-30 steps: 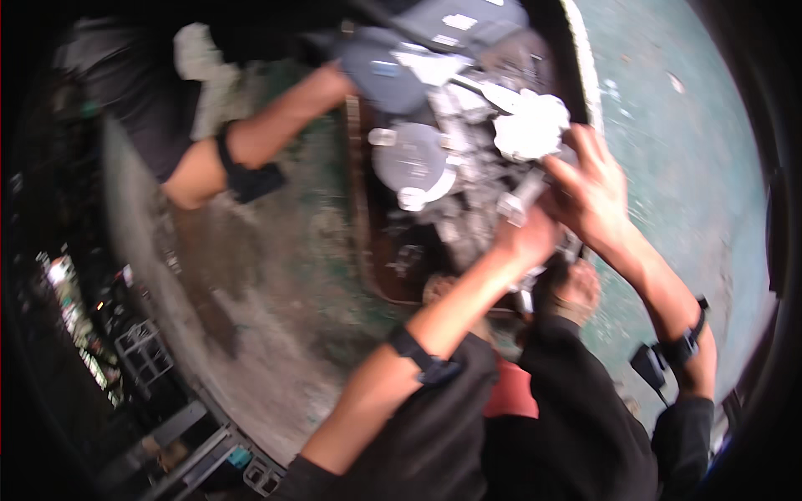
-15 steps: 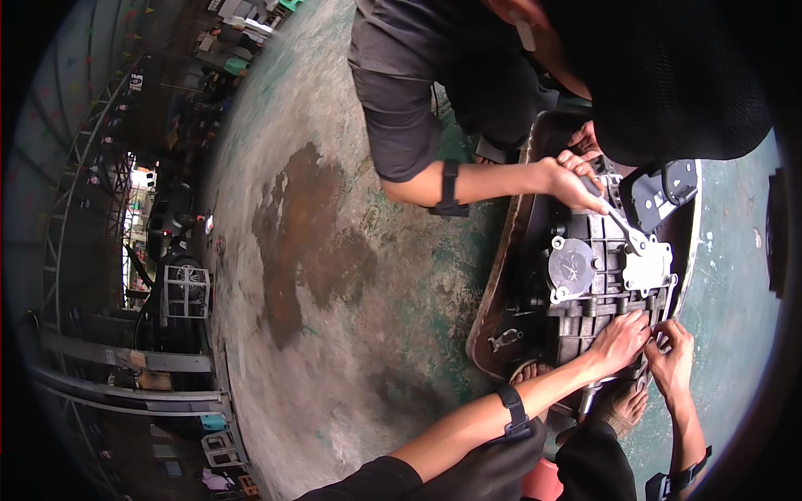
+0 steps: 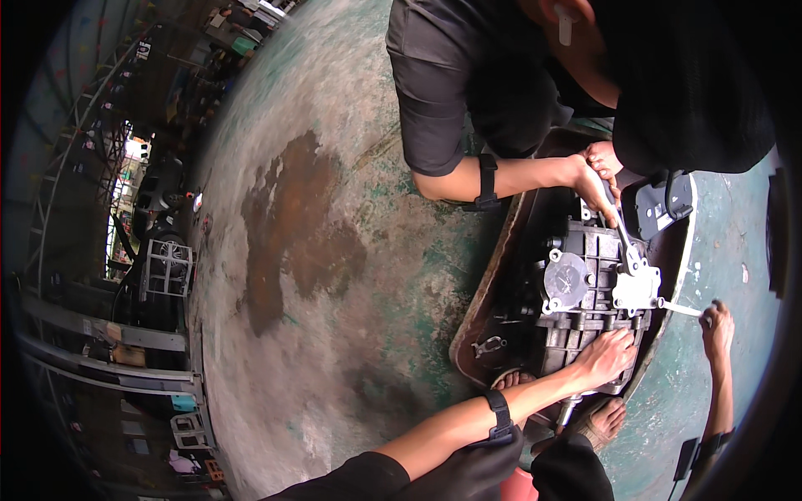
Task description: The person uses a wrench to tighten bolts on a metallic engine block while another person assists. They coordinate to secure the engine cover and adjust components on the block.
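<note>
A grey metal gearbox housing (image 3: pixel 585 321) lies in a shallow dark tray (image 3: pixel 493 292). My left hand (image 3: pixel 607 357) rests on the near part of its ribbed casing, fingers laid over the metal with no tool in them. Out to the right, past the tray's rim, my right hand (image 3: pixel 718 328) grips the end of a slim silver wrench (image 3: pixel 681 309). The wrench's other end meets a bolt at the corner of a bright cover plate (image 3: pixel 637 290). A co-worker's hand (image 3: pixel 593 188) holds another wrench (image 3: pixel 623 238) at that plate's far edge.
A co-worker in dark clothes (image 3: pixel 443 108) leans over the tray's far end. Beside the housing sits a black part (image 3: pixel 660 204); a small metal piece (image 3: pixel 490 345) lies in the tray. My sandalled foot (image 3: pixel 606 420) is at the near end, by a red stool (image 3: pixel 520 484).
My right hand has swung outward to the right, away from my left hand, and the wrench now shows at the cover plate's corner. My left hand stays on the casing. The view has shifted slightly.
</note>
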Tool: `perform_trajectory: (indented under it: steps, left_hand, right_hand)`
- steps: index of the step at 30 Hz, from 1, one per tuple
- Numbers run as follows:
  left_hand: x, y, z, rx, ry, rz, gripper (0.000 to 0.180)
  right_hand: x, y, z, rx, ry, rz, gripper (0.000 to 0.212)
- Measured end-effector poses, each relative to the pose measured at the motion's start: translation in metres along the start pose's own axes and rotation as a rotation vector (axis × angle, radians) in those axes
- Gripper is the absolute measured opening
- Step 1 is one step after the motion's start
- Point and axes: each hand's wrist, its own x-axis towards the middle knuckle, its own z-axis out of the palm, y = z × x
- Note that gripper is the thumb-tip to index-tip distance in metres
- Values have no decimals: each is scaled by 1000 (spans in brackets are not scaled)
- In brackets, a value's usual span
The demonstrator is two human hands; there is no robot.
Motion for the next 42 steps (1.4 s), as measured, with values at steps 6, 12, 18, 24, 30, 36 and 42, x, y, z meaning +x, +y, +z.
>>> perform_trajectory:
  steps: [6, 12, 18, 24, 30, 36, 42]
  left_hand:
    - [5, 0, -14, 170, -38, 145, 11]
    - [11, 8, -26, 70, -72, 19, 10]
    - [15, 11, -30, 62, -74, -7, 9]
    - [15, 10, -28, 67, -64, 6, 7]
    - [15, 10, -29, 87, -121, -20, 8]
    - [18, 10, -29, 35, -27, 19, 7]
    - [17, 15, -31, -73, -5, -140, 27]
  right_hand:
    - [83, -59, -15, 276, 125, 260, 37]
    - [135, -155, -30, 1472, 129, 444, 33]
    - [134, -215, -63, 914, 89, 268, 54]
    - [101, -235, -75, 763, 127, -64, 54]
    - [59, -261, -70, 363, 202, -429, 42]
    - [1, -226, -77, 744, 171, -98, 26]
    - [-61, -172, -102, 1638, 119, 564, 14]
